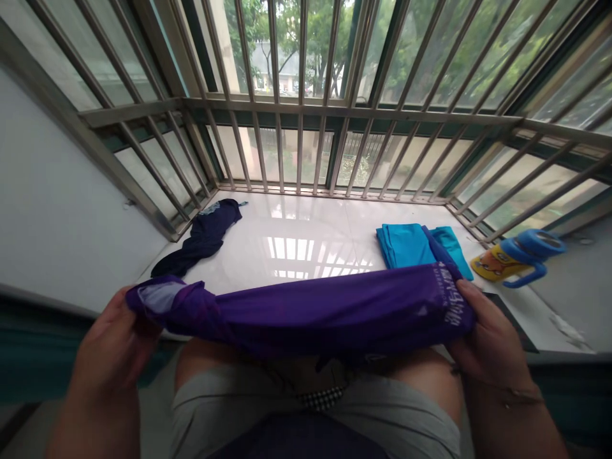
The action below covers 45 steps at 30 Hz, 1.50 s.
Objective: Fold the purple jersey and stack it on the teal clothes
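Observation:
A long purple cloth (325,306) with white lettering near its right end is stretched sideways above my lap. My left hand (119,338) is closed on its left end, where a pale lining shows at a bunched, turned opening. My right hand (488,331) grips the other end beside the lettering, thumb on top. Its exact kind of garment or cover I cannot tell. Just beyond it, on the white sill, are folded bright blue cloths (406,245) to the right. A crumpled dark navy cloth (205,236) lies to the left.
A yellow and blue handled bottle (516,258) stands at the sill's right side. Metal window bars (301,115) enclose the white glossy sill (306,236). A dark flat object (514,322) lies partly behind my right hand.

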Each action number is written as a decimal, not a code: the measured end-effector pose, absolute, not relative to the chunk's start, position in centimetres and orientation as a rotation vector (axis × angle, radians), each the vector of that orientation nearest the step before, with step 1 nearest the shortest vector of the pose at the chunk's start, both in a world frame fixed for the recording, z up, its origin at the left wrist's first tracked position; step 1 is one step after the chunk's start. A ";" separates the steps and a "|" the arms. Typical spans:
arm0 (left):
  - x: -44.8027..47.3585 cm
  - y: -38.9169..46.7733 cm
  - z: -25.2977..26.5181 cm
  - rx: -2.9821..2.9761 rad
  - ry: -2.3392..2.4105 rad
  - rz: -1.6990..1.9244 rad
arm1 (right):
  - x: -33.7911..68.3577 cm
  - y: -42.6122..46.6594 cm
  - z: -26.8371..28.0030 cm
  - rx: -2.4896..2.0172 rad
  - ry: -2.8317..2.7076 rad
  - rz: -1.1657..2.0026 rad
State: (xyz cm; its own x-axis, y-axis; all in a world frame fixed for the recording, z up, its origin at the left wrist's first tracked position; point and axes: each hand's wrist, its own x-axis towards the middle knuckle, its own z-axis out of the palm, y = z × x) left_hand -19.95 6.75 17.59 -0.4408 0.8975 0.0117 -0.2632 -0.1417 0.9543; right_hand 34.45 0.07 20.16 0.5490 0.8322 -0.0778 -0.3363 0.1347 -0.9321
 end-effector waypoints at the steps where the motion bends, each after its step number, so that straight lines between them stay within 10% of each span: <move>1: -19.6 7.7 18.1 0.814 1.194 1.735 | 35.1 1.4 20.9 -1.101 -0.540 0.935; 11: -14.9 20.0 13.7 0.827 1.446 1.467 | 36.7 12.3 17.8 -1.429 -0.719 0.725; 23: -10.8 10.4 0.1 2.169 1.618 0.488 | 23.4 1.5 3.2 -1.942 -2.006 0.267; 36: 4.0 5.8 8.3 2.415 0.872 0.701 | 23.1 -1.0 10.2 -1.371 -1.945 0.604; 45: 0.0 15.3 12.4 1.158 1.340 1.324 | 28.7 -0.2 7.0 -1.665 -1.688 0.239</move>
